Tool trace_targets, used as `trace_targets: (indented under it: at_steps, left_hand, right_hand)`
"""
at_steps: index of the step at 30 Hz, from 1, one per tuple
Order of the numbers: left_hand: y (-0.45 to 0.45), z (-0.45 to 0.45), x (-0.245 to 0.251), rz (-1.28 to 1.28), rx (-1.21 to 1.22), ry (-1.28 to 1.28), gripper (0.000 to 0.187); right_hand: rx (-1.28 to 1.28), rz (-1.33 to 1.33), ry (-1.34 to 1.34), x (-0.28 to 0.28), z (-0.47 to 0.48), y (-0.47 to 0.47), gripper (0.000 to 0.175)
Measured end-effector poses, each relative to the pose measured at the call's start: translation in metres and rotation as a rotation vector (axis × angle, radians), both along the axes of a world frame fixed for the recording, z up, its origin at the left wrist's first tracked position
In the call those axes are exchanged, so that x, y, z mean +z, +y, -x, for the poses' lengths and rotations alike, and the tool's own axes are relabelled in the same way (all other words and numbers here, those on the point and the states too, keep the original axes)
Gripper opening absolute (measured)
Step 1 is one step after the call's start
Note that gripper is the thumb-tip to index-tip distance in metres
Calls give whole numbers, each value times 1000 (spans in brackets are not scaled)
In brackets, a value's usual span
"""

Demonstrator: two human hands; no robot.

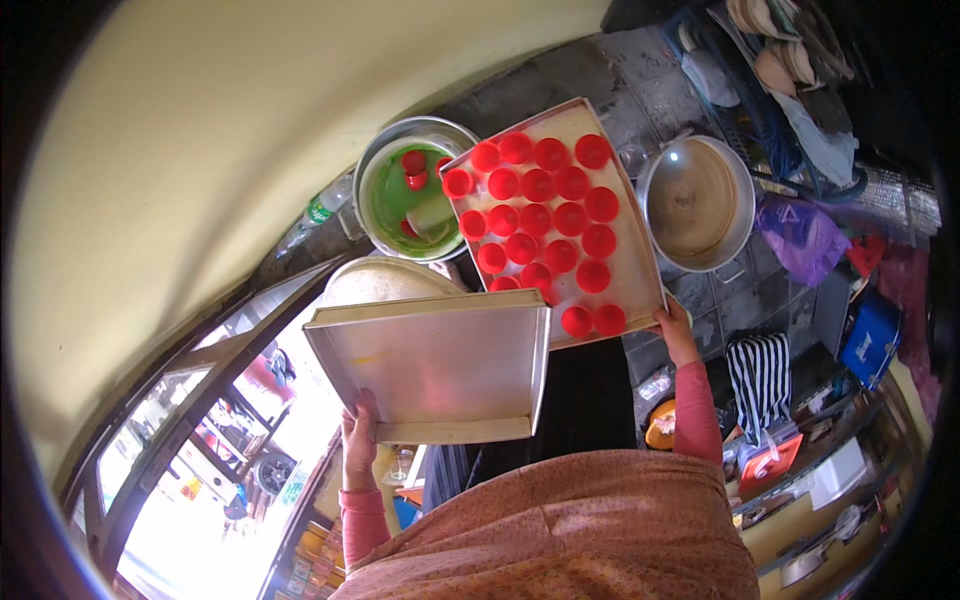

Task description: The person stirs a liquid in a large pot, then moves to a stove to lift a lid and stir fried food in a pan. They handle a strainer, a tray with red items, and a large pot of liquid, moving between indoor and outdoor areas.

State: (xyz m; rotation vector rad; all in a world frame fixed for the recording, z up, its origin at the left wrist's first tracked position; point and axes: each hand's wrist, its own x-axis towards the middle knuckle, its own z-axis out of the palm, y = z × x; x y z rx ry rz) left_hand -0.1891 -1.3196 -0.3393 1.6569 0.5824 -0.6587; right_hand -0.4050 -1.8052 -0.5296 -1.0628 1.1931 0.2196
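Observation:
My left hand (361, 431) grips the near left corner of a bare rectangular metal tray (450, 367), tilted so that its inside faces me. In my right hand (675, 334) is the near right corner of a second shallow tray (634, 262). Several small red cups (537, 185) stand on this second tray in uneven rows. The left tray's far right corner overlaps the near left part of the cup tray and hides some cups there. Just past the cup tray's left edge is a metal pot (367, 161) holding green stuff, with a few red cups (414, 169) in it.
A large metal pot (690, 202) with a brown inside sits on the tiled floor at right. A round metal lid or basin (390, 281) lies partly behind the left tray. A plastic bottle (319, 210) lies by the wall. Purple bag (802, 232) and striped cloth (759, 382) are farther right.

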Motion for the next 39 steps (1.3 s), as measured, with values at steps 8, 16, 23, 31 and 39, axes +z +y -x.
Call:
trace_targets:
  at_steps: [8, 16, 23, 31, 39]
  left_hand:
    - [25, 7, 3, -23, 67, 71, 18]
    - [36, -2, 14, -10, 138, 53, 15]
    - [55, -3, 11, -18, 131, 57, 16]
    - [62, -5, 11, -15, 133, 8, 19]
    - [88, 0, 0, -1, 116, 82, 28]
  right_hand:
    - [272, 274, -33, -40, -127, 30, 31]
    - [531, 577, 70, -1, -223, 65, 29]
    - [650, 871, 25, 35, -256, 91, 26]
    - [692, 956, -14, 84, -290, 123, 24]
    - [819, 1005, -92, 125, -318, 156, 20]
